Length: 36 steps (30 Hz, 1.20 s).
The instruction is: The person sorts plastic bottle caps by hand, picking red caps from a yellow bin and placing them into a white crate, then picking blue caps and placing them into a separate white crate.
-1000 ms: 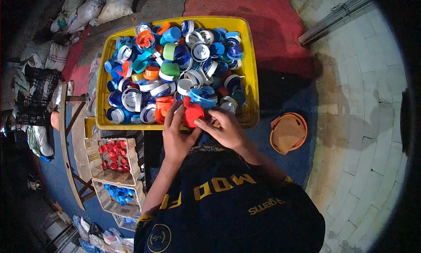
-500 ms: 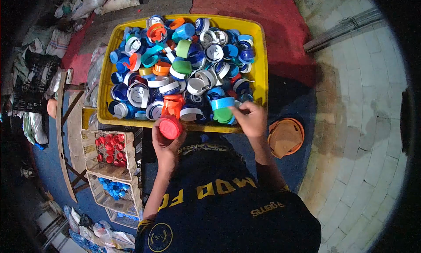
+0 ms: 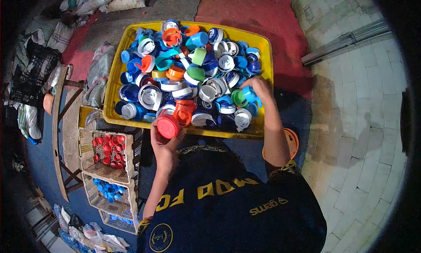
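Observation:
My left hand (image 3: 165,143) is closed around a red cap (image 3: 168,126), held at the near edge of a yellow tray (image 3: 197,130). The tray is heaped with plastic caps in blue, white, orange, green and teal. Over the right side of the heap, my right hand (image 3: 261,89) has its fingers curled onto a light-blue cap (image 3: 251,95). A green cap (image 3: 238,98) lies against that cap on its left. The fingertips are partly hidden behind the hand. Just right of the red cap, an orange-red cap (image 3: 184,112) rests in the tray.
Stacked cream crates stand at left: the upper crate (image 3: 105,174) holds red caps, the lower crate (image 3: 94,200) blue ones. A wooden frame (image 3: 57,134) stands beyond them. An orange container (image 3: 291,141) sits right, partly behind my forearm. Sacks (image 3: 127,0) lie at the upper left.
My right hand has moved away from me and right with the light-blue cap, from the tray's near edge to over the heap. My left hand still holds the red cap. The view has shifted slightly.

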Tool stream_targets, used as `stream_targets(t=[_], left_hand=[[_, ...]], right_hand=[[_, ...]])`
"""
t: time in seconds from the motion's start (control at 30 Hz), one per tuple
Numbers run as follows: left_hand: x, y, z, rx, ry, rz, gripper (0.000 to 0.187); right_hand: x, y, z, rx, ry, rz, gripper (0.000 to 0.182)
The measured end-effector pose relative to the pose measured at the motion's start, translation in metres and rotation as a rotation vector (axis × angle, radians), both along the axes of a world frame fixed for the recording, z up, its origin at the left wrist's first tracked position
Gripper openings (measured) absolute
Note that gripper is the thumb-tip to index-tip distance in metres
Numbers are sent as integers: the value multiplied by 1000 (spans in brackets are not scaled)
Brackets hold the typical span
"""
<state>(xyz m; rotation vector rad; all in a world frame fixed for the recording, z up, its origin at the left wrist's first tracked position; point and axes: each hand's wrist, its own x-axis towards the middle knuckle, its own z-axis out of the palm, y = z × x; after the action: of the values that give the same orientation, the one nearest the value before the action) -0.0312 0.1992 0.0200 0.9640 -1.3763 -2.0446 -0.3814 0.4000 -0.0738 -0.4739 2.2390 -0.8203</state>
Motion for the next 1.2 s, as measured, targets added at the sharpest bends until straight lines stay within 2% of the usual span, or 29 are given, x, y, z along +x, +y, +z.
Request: stream_targets(t=[0.1, 0.13, 0.23, 0.27, 0.37, 0.5, 0.53, 0.6, 0.67, 0.77, 0.8, 0.83, 0.87, 0.9, 0.93, 1.03, 1.17, 1.2], left_hand=[[4, -1, -2, 14, 17, 14, 66], [5, -1, -1, 39, 16, 19, 67], [9, -6, -5, 49, 49, 33, 68], [10, -8, -6, 39, 65, 34, 68], [12, -11, -6, 92, 86, 46, 69], [12, -13, 1, 83, 67, 28, 70], [14, -14, 2, 99, 76, 27, 70], [15, -17, 3, 97, 77, 27, 70], [16, -20, 4, 64, 57, 27, 69], [17, -24, 2, 43, 50, 36, 67], [17, -25, 2, 60, 65, 36, 67], [18, -27, 2, 77, 80, 35, 67], [18, -28, 2, 96, 91, 33, 68], [18, -29, 3, 106, 91, 35, 68], [17, -30, 4, 117, 89, 37, 68], [16, -34, 8, 129, 90, 31, 67], [15, -42, 6, 118, 100, 26, 69], [14, -44, 4, 117, 101, 20, 68]], right_hand=[[-1, -24, -9, 324, 181, -255, 51], [0, -28, -13, 308, 240, -316, 55], [-1, -30, -27, 129, 335, -353, 48], [-7, -27, -37, 123, 232, -294, 56], [-2, -33, -25, 339, 242, -100, 62], [4, -39, -5, 523, 237, -11, 80], [-4, -39, -16, 507, 122, -67, 84], [8, -37, -35, 151, 168, -214, 81], [12, -38, -37, 45, 66, -328, 70], [12, -36, -22, 25, -50, -294, 63], [22, -44, -1, 67, -25, -317, 57], [12, -42, -23, 37, -50, -341, 62], [-3, -34, -68, 9, -77, -365, 67], [-2, -37, -70, -19, -105, -391, 72], [-3, -35, -69, 66, -65, -287, 64], [12, -28, -41, -342, -155, -389, 39], [18, -20, -34, -422, -161, -526, 40], [28, -16, -10, -605, -296, -505, 35]])
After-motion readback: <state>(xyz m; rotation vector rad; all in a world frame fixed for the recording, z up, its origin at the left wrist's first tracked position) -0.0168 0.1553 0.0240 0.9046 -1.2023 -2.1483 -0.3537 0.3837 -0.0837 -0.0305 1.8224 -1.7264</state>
